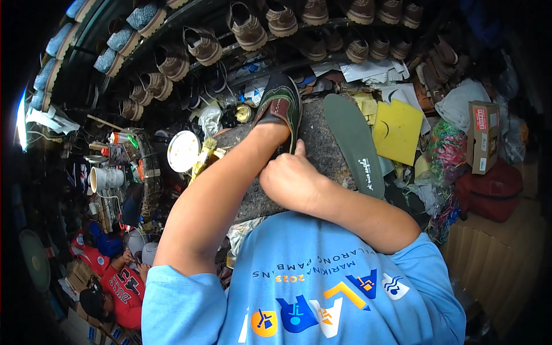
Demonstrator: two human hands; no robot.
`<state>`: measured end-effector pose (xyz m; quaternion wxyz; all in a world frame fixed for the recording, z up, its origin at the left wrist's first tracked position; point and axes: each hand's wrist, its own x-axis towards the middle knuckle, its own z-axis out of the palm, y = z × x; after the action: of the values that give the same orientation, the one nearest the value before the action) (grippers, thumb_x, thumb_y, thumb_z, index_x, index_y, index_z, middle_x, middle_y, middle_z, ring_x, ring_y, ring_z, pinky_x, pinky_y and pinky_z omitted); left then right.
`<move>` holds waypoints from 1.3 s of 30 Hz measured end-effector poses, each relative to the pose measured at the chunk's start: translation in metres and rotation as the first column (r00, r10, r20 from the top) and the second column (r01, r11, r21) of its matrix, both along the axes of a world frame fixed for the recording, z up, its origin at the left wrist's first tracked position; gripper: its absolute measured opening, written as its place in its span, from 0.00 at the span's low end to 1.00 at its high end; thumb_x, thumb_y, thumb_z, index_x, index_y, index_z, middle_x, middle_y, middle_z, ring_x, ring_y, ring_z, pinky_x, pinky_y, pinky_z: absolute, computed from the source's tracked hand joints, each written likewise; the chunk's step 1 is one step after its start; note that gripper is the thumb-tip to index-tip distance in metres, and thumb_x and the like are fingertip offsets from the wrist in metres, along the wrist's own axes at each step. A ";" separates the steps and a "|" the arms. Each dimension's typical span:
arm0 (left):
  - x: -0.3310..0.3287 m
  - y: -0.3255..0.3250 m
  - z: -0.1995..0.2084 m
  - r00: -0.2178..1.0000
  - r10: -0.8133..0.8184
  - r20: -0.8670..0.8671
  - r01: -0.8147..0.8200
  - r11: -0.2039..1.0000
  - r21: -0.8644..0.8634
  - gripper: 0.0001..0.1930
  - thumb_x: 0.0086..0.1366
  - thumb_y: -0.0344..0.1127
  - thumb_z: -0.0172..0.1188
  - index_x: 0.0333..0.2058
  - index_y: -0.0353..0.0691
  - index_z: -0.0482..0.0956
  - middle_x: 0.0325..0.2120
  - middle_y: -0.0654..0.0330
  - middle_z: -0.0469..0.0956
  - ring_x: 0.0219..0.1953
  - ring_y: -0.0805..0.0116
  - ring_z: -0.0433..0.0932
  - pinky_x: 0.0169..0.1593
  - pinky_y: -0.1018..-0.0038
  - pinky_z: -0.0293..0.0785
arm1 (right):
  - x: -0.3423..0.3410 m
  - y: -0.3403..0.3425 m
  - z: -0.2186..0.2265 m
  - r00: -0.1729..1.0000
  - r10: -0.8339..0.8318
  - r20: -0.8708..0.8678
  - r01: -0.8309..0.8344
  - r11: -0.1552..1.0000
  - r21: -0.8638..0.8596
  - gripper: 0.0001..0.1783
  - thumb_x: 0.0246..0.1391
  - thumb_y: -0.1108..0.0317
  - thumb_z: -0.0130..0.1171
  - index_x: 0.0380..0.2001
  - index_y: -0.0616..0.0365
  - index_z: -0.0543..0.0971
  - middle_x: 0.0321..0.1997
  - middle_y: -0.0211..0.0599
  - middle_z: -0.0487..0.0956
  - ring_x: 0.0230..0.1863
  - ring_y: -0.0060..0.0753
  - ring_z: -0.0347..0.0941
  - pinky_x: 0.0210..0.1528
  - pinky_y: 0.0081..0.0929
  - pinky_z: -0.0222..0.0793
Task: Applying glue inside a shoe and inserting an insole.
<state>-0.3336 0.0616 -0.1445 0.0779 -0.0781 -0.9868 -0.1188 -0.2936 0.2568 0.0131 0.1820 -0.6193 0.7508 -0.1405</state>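
Observation:
A shoe [277,95] in dark blue, green and reddish-brown leather lies on a dark, worn work surface [313,123], toe pointing away from me. My left hand [277,133] reaches into its opening; the fingers are hidden inside. At the heel end, my right hand [292,179] is closed against the shoe's back edge, the index finger extended along it. To the right of the shoe lies a flat green insole [352,138] with white lettering near its heel, touched by neither hand.
A round white container [184,151] and a yellow-stained brush [206,150] stand left of my forearm. Yellow sheets [397,132] and a cardboard box [483,138] lie to the right. Shelves of brown shoes [247,27] line the back. Another person in red [123,290] sits at lower left.

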 end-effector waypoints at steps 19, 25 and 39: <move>0.009 -0.061 -0.074 0.941 -0.156 -0.301 0.143 0.988 -0.062 0.22 0.65 0.40 0.63 0.57 0.44 0.81 0.59 0.46 0.78 0.57 0.55 0.79 0.58 0.57 0.75 | 0.002 0.001 0.005 0.999 0.027 0.032 -0.026 0.999 -0.020 0.10 0.55 0.70 0.58 0.34 0.62 0.85 0.32 0.46 0.87 0.38 0.49 0.87 0.58 0.91 0.58; -0.016 -0.075 -0.138 0.889 -0.234 -0.394 0.253 0.967 -0.004 0.23 0.65 0.41 0.63 0.59 0.45 0.80 0.61 0.46 0.77 0.58 0.55 0.78 0.59 0.57 0.74 | -0.006 -0.002 -0.019 0.997 -0.081 0.011 0.078 0.986 0.146 0.13 0.58 0.68 0.57 0.39 0.53 0.89 0.42 0.38 0.88 0.46 0.46 0.85 0.64 0.92 0.47; 0.036 -0.174 -0.227 0.966 0.051 0.254 -0.019 0.992 -0.128 0.24 0.66 0.42 0.60 0.59 0.43 0.70 0.59 0.48 0.71 0.60 0.54 0.71 0.61 0.60 0.65 | -0.001 0.009 0.001 0.999 -0.033 0.030 0.034 0.998 -0.050 0.10 0.53 0.68 0.59 0.30 0.53 0.89 0.34 0.41 0.88 0.38 0.46 0.87 0.61 0.89 0.54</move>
<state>-0.2978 -0.1124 -0.3713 -0.0535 -0.0492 -0.9952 -0.0650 -0.2943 0.2653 0.0143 0.1749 -0.6090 0.7544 -0.1717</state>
